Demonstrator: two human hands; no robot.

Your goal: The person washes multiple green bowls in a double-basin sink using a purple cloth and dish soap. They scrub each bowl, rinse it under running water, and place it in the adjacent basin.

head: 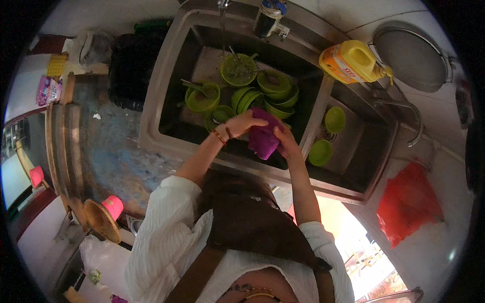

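Observation:
A purple cloth (264, 138) is stretched between my two hands over the front of the large sink basin. My left hand (242, 124) grips its upper left side, thumb pointing right across it. On the right edge, my right hand (287, 142) has hold of it too; whether something lies inside the cloth is hidden. Just beyond my hands, stacked green bowls (246, 99) lean on their sides beside a tilted pile of more green bowls (278, 89). Under the running tap (223, 3), a green bowl (238, 71) is full of water with utensils in it. Another green bowl (203, 99) holds a spoon.
Two green bowls (335, 119) (321, 153) lie in the smaller right basin (356, 151). A yellow pump jug (352, 62) stands on the sink's rim. Right of it are a curved faucet (416, 121) and a red plastic bag (411, 204). A black-lined bin (129, 72) stands left.

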